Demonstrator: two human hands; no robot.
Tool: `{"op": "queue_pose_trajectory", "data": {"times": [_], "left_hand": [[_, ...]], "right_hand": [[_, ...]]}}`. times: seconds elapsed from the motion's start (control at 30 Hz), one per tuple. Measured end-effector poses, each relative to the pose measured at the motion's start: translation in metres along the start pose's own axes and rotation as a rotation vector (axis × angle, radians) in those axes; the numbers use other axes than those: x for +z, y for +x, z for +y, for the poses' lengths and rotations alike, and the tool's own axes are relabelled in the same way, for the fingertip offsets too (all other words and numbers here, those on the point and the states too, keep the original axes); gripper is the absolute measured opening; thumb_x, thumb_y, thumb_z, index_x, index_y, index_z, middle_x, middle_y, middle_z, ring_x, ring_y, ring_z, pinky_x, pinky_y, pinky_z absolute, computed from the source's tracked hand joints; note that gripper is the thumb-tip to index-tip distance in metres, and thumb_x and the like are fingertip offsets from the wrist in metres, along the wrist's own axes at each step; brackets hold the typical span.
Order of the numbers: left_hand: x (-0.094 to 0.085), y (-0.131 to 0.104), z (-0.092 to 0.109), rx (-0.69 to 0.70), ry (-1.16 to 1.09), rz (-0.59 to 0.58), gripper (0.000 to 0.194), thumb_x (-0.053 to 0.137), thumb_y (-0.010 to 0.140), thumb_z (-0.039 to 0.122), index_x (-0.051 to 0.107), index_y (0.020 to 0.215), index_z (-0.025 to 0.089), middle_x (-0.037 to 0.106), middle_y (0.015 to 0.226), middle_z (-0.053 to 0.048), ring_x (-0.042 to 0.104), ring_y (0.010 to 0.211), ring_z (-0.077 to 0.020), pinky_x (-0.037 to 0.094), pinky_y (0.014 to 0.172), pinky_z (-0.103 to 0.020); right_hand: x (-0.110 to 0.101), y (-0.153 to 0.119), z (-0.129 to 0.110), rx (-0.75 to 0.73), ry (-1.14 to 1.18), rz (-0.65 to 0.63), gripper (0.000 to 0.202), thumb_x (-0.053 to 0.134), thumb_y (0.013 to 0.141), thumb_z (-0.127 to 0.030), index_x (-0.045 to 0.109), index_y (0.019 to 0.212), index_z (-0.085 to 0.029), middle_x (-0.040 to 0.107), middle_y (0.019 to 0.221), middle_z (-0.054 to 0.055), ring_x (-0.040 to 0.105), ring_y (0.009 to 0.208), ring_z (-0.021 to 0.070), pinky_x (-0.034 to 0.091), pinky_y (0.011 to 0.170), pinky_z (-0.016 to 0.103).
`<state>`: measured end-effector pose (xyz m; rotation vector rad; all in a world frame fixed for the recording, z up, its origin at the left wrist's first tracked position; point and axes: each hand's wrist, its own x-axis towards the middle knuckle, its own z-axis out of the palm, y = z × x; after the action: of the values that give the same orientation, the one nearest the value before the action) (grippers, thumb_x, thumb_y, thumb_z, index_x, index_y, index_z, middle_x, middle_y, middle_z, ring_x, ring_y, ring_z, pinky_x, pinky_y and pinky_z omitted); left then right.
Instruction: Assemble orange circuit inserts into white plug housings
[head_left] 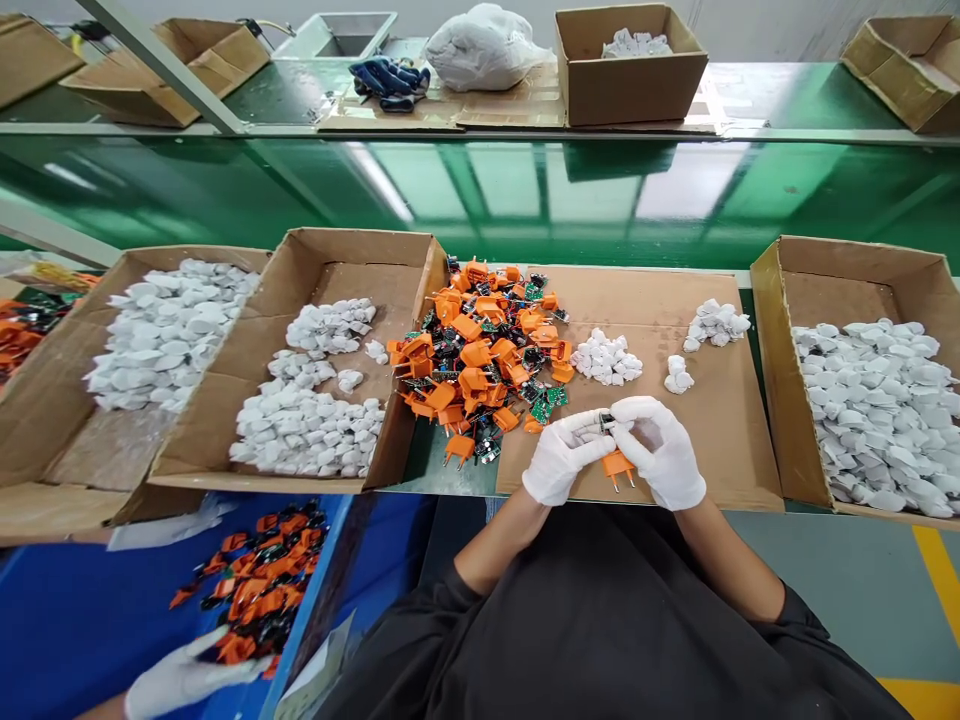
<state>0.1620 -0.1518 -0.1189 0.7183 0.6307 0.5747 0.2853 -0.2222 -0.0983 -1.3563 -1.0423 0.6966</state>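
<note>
Both my hands wear white gloves and meet over the front of the cardboard sheet. My left hand is closed with its fingertips at a small dark circuit part. An orange plug piece with two metal pins pointing down hangs between the hands, against the fingertips of my right hand, which is pinched. Left of my hands lies a heap of orange plug pieces with green circuit boards. Just beyond my hands are a small pile of white pieces and a smaller clump.
Cardboard boxes of white pieces stand at the left and right. Another person's gloved hand touches orange parts in a blue bin at lower left. A shelf with boxes runs along the back.
</note>
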Motion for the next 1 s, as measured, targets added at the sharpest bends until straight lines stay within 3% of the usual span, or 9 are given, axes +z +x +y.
{"op": "queue_pose_trajectory", "data": {"times": [0.13,0.3,0.5,0.73,1.0], "left_hand": [[0.0,-0.002,0.001,0.019,0.03,0.015,0.046,0.09,0.055,0.025,0.076,0.099,0.016,0.078,0.095,-0.008,0.071,0.081,-0.0188,0.057,0.078,-0.03],[0.001,-0.003,0.001,0.018,0.02,-0.007,0.048,0.092,0.053,0.025,0.076,0.097,0.016,0.078,0.092,-0.008,0.072,0.081,-0.0196,0.058,0.08,-0.031],[0.002,-0.005,0.001,0.017,0.102,0.01,0.049,0.091,0.056,0.023,0.076,0.102,0.016,0.078,0.098,-0.008,0.073,0.086,-0.0229,0.058,0.087,-0.036],[0.0,-0.01,0.001,0.052,0.108,-0.049,0.054,0.089,0.06,0.03,0.074,0.11,0.017,0.078,0.098,-0.008,0.073,0.089,-0.023,0.058,0.088,-0.035],[-0.004,-0.009,-0.002,0.213,0.256,-0.041,0.047,0.088,0.061,0.026,0.076,0.107,0.022,0.077,0.095,-0.004,0.068,0.081,-0.0153,0.057,0.08,-0.027]], "right_hand": [[-0.003,0.001,0.0,-0.125,-0.108,0.034,0.012,0.059,0.084,-0.015,0.062,0.091,-0.025,0.066,0.095,0.006,0.065,0.092,0.0201,0.057,0.085,0.037],[-0.017,0.003,-0.005,-0.1,-0.053,-0.133,0.01,0.064,0.085,-0.02,0.065,0.093,-0.025,0.067,0.101,0.007,0.066,0.097,0.0211,0.057,0.085,0.038],[-0.015,0.003,-0.007,-0.113,-0.113,-0.107,0.011,0.061,0.083,-0.014,0.059,0.084,-0.024,0.063,0.093,0.004,0.064,0.09,0.0189,0.056,0.083,0.036],[-0.033,0.0,-0.003,-0.257,-0.208,-0.163,0.027,0.068,0.084,-0.019,0.065,0.111,-0.026,0.069,0.111,0.007,0.067,0.103,0.0218,0.057,0.091,0.039],[-0.032,-0.002,-0.011,-0.438,-0.414,-0.062,0.03,0.068,0.086,-0.016,0.07,0.112,-0.032,0.073,0.095,0.003,0.072,0.082,0.0178,0.062,0.074,0.031]]}}
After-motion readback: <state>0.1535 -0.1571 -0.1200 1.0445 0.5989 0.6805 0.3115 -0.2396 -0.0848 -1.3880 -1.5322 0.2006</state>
